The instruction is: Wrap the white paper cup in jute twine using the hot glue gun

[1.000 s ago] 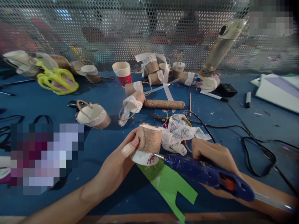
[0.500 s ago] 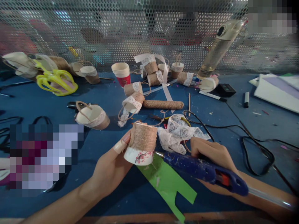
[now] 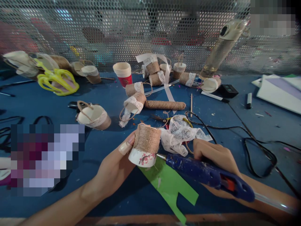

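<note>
Left hand [image 3: 113, 168]: is gripping one twine-wrapped cup [image 3: 147, 140] above the worktop [image 3: 117, 204].
Right hand [image 3: 216, 157]: is grasping one blue glue gun [image 3: 194, 169], nozzle [image 3: 162, 156] pointing at the cup's white band [image 3: 135, 157].
Green sheet [image 3: 168, 182]: one is lying beneath the cup.
Twine roll [image 3: 165, 105]: one is lying beyond the cup.

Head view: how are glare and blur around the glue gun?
In the head view, the glue gun and cup read fairly clearly; a bright glint sits on the glue stick; pixel blocks cover patches at left and upper right; beyond the mesh screen, everything is blurred.
</note>
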Demonstrator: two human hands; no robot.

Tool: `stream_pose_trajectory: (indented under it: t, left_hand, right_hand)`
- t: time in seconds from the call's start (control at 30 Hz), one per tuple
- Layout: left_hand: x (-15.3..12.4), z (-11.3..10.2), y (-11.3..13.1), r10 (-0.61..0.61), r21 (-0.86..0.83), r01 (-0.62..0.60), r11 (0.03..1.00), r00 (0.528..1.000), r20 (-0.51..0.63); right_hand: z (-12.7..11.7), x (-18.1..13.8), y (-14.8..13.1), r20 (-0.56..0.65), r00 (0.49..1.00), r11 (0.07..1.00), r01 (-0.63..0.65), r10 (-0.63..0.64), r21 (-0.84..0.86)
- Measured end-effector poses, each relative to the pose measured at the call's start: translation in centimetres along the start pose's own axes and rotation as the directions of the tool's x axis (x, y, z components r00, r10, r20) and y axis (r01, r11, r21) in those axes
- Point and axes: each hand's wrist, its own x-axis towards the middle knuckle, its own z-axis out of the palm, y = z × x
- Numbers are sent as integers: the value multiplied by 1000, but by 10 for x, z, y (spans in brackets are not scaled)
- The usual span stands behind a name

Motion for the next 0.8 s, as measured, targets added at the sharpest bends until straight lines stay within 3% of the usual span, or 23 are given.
stream_pose_trajectory:
  t: [0.23,0.43,0.8]
  left_hand:
    - [0,-2,-2,-13,12,13,1000,1000,-21]
    - [-1,3,-2,-13,-1,13,1000,999,-46]
    - [-1,-4,-3,-37,-147,38,988,999,7]
  right_hand:
    - [15,-1,2,-166,986,1000,-13,15,17]
    - [8,-2,-1,-64,998,999,-7,10,45]
    - [13,-1,4,-139,990,997,-9,19,71]
